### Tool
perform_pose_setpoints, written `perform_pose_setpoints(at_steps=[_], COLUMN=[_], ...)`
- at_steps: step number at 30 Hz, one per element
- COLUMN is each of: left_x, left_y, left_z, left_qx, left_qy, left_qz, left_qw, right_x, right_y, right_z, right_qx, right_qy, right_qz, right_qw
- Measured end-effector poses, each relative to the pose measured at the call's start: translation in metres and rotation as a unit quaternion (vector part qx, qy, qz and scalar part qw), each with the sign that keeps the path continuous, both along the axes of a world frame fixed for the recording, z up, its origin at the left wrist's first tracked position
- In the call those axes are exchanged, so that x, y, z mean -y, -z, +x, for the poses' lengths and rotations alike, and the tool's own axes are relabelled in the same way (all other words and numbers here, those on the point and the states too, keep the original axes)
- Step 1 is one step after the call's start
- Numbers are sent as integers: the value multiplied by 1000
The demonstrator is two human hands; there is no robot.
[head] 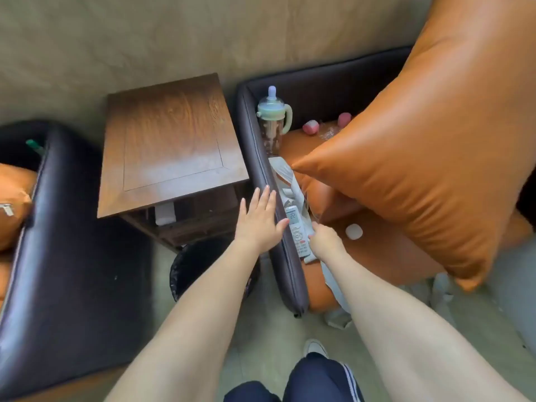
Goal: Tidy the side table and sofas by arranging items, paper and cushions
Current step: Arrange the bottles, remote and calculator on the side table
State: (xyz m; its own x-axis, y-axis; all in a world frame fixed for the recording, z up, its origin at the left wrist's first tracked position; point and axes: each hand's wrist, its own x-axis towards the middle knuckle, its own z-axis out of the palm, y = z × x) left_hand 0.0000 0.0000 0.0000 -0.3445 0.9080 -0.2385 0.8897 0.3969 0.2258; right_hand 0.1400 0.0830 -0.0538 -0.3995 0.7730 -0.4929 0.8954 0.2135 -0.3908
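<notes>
Side surface (171,140): dark wood, grained, slight sheen. Cushion (420,158): orange leather-look, smooth, glossy. Sofa arm (272,216): dark leather-look, stitched. Remote (297,230): white plastic. Bottle (272,117): translucent plastic.

Fingers (311,231) of the right hand (324,240) mostly hidden behind its own back, curled at the remote control (298,231); grip itself not clear. Remote's near end covered by that hand; button labels too small to read. Papers (282,177) partly tucked under the orange cushion (406,158), whose upper and right parts run out of view. Two pink items (311,127) at the far seat too small to identify, one half behind the cushion. Left sofa (58,242) cut by the left edge. White thing (165,213) on the side table's (174,140) lower shelf shadowed, unidentifiable. Bin (197,265) partly behind the left forearm.
</notes>
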Motion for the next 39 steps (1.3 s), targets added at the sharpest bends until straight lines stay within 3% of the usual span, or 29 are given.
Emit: perform_pose_setpoints(at_steps=[4,9,14,21,31,39], left_x=[-26,-56,-56,-58,-49,-5], left_y=[37,56,64,68,49,-14], left_z=[-16,-32,-30,-35,-25,8], left_qx=[1,28,69,72,40,117], left_qy=[-35,-53,-68,-62,-70,-160], left_qz=[32,69,108,118,32,4], left_qw=[999,996,989,988,996,980], right_x=[-16,-31,-30,-33,-38,-45], right_y=[51,101,123,138,104,-9], right_z=[-20,-35,-49,-54,-28,-10], right_qx=[-40,7,43,60,-4,-78], right_qy=[14,12,65,114,156,132], right_qz=[-21,-20,-83,-53,-146,-157], right_qw=[999,1000,993,990,977,976])
